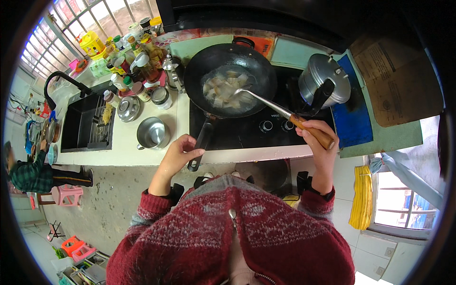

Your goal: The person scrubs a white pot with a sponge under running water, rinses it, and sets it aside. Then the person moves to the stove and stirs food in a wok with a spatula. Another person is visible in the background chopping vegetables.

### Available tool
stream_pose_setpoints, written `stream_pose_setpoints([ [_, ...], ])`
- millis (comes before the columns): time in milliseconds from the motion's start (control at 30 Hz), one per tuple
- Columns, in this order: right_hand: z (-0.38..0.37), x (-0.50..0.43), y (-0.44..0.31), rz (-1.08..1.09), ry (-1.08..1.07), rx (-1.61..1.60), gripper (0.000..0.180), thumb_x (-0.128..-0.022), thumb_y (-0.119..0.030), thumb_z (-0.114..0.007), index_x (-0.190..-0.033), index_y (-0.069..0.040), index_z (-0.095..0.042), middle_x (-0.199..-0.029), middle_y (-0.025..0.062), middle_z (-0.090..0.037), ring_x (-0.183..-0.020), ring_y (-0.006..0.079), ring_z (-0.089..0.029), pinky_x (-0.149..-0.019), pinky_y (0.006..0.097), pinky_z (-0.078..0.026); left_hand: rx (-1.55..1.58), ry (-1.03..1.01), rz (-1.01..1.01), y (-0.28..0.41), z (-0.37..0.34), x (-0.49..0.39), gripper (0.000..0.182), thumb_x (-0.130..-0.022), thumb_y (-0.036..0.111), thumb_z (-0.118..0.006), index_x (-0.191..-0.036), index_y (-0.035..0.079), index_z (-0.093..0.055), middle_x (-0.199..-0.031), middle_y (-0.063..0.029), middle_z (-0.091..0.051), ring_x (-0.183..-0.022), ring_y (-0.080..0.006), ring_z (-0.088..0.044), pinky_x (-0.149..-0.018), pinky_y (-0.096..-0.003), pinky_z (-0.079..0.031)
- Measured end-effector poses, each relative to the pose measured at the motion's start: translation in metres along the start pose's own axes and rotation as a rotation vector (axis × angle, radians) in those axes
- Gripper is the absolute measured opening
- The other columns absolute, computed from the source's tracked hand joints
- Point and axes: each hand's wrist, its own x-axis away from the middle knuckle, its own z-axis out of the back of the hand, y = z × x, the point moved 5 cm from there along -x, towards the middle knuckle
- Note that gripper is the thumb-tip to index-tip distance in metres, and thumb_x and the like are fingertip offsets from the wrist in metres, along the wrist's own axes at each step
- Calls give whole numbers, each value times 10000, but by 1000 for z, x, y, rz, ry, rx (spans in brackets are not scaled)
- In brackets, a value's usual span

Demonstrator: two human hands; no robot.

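A black wok stands on the black glass hob, with pale, flat food pieces in steaming liquid. My right hand grips the wooden handle of a metal cooking spatula or ladle. Its head is partly sunk among the pieces, so its exact shape is hidden. My left hand is at the wok's long black handle, its thumb lying across the top and its fingers curled at the side.
Right of the wok, a pressure cooker sits on the hob, its black handle pointing towards me. Left are a steel cup, a lidded jar, several bottles and a black sink. Another person stands far left.
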Motion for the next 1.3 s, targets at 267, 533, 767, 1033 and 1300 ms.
stream_pose_setpoints([
  [267, -21, -3, 24, 16, 1, 12, 164, -827, 58, -718, -984, 13, -698, -983, 82, -680, -888, 128, -648, -805, 226, -500, 16, -6, 18, 2, -1, 0, 292, -827, 150, -804, -953, 46, -562, -830, 8, -621, -782, -83, -580, -690, -229, -460],
  [533, -27, -12, 42, 71, 109, -99, 179, -853, 86, -679, -1026, 40, -682, -1020, 106, -674, -941, 184, -690, -852, 262, -558, 9, -2, 2, 3, -1, 0, 294, -825, 147, -806, -952, 49, -560, -825, 16, -615, -773, -78, -575, -687, -229, -459],
  [767, -32, -13, 61, -25, 114, -250, 167, -867, 87, -656, -1031, 55, -668, -1011, 126, -671, -898, 202, -703, -833, 288, -585, 22, 3, 5, 0, 0, 1, 294, -827, 143, -803, -960, 45, -559, -829, 10, -627, -770, -77, -584, -685, -227, -465],
  [1033, -2, -3, 6, -52, 44, -76, 168, -836, 86, -681, -1002, 58, -681, -987, 124, -672, -891, 205, -704, -833, 287, -582, 44, 0, 10, -1, 0, 1, 289, -830, 142, -801, -969, 47, -566, -835, 6, -634, -786, -79, -591, -696, -232, -468],
  [1300, -4, 0, 1, -41, 16, 51, 160, -825, 55, -718, -980, 19, -699, -977, 86, -685, -888, 150, -667, -807, 231, -519, 4, 5, 21, 3, 0, 0, 295, -821, 146, -808, -956, 43, -567, -831, 10, -626, -779, -82, -578, -699, -234, -462],
])
